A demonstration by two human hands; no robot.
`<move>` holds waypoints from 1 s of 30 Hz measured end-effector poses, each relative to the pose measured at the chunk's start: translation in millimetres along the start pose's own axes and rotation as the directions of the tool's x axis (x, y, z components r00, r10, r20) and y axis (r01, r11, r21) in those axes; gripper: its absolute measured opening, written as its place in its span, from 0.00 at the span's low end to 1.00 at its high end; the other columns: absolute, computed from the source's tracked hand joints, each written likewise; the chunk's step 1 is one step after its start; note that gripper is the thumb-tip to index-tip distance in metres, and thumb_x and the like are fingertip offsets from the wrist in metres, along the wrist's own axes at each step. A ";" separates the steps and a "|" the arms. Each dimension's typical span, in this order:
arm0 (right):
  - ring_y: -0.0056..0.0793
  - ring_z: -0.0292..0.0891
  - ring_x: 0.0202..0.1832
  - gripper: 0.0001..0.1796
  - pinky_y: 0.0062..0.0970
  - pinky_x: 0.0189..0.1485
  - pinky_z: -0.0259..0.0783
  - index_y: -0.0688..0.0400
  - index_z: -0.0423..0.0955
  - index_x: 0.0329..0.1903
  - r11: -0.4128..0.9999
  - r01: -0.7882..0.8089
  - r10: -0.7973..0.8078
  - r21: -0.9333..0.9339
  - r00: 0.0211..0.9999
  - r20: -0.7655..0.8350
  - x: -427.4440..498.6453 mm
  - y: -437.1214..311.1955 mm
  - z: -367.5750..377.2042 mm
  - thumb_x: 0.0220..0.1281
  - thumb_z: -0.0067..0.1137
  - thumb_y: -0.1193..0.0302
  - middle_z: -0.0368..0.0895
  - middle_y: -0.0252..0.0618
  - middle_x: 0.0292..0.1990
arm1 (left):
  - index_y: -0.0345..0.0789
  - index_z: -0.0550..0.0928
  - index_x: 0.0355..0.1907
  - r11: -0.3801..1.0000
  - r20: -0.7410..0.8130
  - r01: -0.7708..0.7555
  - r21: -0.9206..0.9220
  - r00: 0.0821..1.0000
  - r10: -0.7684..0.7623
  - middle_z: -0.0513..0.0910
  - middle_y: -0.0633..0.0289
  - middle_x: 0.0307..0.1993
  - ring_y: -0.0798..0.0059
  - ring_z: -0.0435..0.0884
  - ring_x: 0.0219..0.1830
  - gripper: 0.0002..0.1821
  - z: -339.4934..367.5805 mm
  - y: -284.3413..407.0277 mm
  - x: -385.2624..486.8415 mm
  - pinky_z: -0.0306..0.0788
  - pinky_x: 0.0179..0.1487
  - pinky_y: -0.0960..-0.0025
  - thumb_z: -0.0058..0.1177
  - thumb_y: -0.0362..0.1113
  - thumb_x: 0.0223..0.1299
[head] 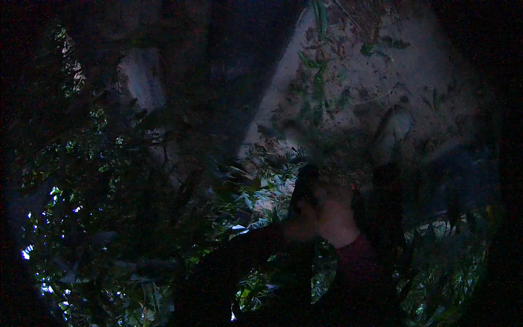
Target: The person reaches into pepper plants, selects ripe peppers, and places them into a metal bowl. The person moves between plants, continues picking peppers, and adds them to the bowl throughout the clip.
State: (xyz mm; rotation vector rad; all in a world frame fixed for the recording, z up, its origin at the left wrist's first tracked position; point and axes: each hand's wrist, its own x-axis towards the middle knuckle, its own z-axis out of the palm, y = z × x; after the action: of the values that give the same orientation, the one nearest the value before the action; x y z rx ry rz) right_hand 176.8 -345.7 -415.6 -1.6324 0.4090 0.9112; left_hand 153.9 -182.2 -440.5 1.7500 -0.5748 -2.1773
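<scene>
The picture is very dark. My right hand (337, 218) shows in front of me, a dark reddish sleeve at its wrist. My left hand (300, 229) reaches in from the lower left and meets it, mostly lost in shadow. A dark shape (305, 184) rises beside the hands, too dim to name. Whether either hand grips anything cannot be made out. Close by on the left are lit green leaves (263, 198). Beyond the hands, a pale flat surface (412, 69) bears scattered leaves and a long green stem (320, 77).
A pale block-like object (144, 79) stands in the gloom at the upper left. Dense foliage (73, 163) fills the left side, with bright gaps lower down. More grassy plants (445, 261) grow at the lower right.
</scene>
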 end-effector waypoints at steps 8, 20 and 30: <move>0.48 0.71 0.44 0.26 0.39 0.45 0.67 0.66 0.62 0.55 0.915 -0.128 0.038 0.383 0.971 0.234 2.0 26.5 29.1 0.60 0.48 0.60 0.74 0.56 0.42 | 0.34 0.73 0.50 0.922 0.092 -0.021 -0.387 0.994 0.062 0.78 0.53 0.40 0.63 0.77 0.43 0.19 -84.6 -28.3 -26.2 0.70 0.47 0.62 0.52 0.36 0.55; 0.42 0.73 0.41 0.22 0.33 0.42 0.69 0.61 0.65 0.53 0.822 -0.266 0.054 0.504 0.917 0.396 -4.5 5.5 27.9 0.58 0.51 0.65 0.76 0.47 0.40 | 0.33 0.73 0.47 0.625 -0.705 0.581 0.521 0.706 -0.069 0.77 0.51 0.39 0.56 0.76 0.40 0.21 -200.2 -131.0 89.0 0.70 0.44 0.57 0.53 0.41 0.50; 0.42 0.73 0.39 0.20 0.35 0.41 0.70 0.60 0.67 0.50 0.930 -0.216 0.121 0.297 0.944 0.307 -52.2 -8.8 -24.0 0.58 0.50 0.63 0.77 0.47 0.38 | 0.31 0.73 0.38 0.911 -0.165 -0.003 0.412 0.983 0.078 0.76 0.53 0.29 0.56 0.76 0.30 0.12 -52.0 18.1 -32.9 0.70 0.35 0.56 0.45 0.32 0.49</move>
State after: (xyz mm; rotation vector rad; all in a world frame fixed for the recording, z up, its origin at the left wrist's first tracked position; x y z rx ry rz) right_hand 157.9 -376.6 -370.1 -1.1546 0.4786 1.1262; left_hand 211.4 -189.5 -413.2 2.0891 -1.0753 -1.9413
